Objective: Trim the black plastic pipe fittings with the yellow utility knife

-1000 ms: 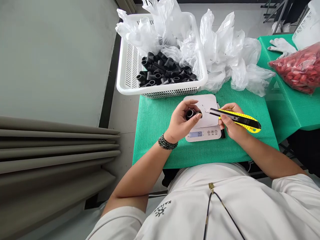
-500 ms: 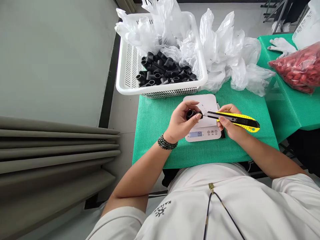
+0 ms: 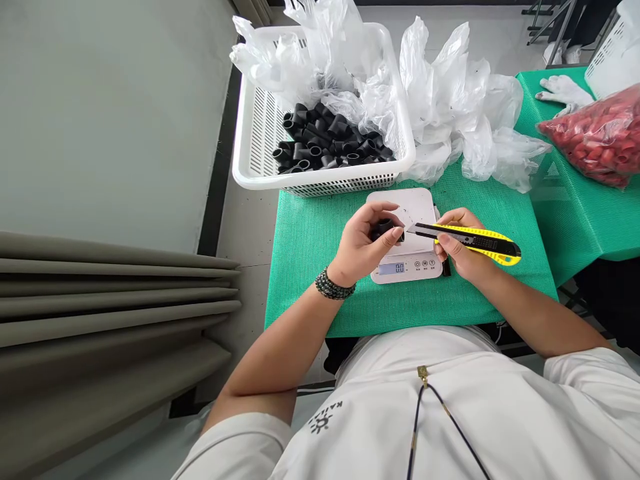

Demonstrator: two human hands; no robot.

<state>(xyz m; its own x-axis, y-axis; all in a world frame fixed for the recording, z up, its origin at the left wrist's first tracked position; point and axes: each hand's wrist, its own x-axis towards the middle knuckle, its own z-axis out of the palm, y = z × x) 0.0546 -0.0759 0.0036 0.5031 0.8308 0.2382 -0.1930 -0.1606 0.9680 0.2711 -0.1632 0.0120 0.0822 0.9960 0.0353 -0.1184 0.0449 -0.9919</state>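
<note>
Black and tubular, a fitting (image 3: 383, 228) sits within the left hand (image 3: 365, 239), thumb and fingers curled around it. Just right of that grip, the right hand (image 3: 465, 260) firmly clasps a yellow utility knife (image 3: 480, 241), its blade (image 3: 412, 229) pointing at the fitting; contact is unclear. Below and between the grips lies a white scale (image 3: 413, 248).

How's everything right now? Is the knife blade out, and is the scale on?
Scale: on, showing 0.0
Knife: blade out, in the right hand
Black pipe: in the left hand, over the scale
Basket: holding pipes and crumpled bags
Red pieces: bagged
Glove: off, lying down
</note>
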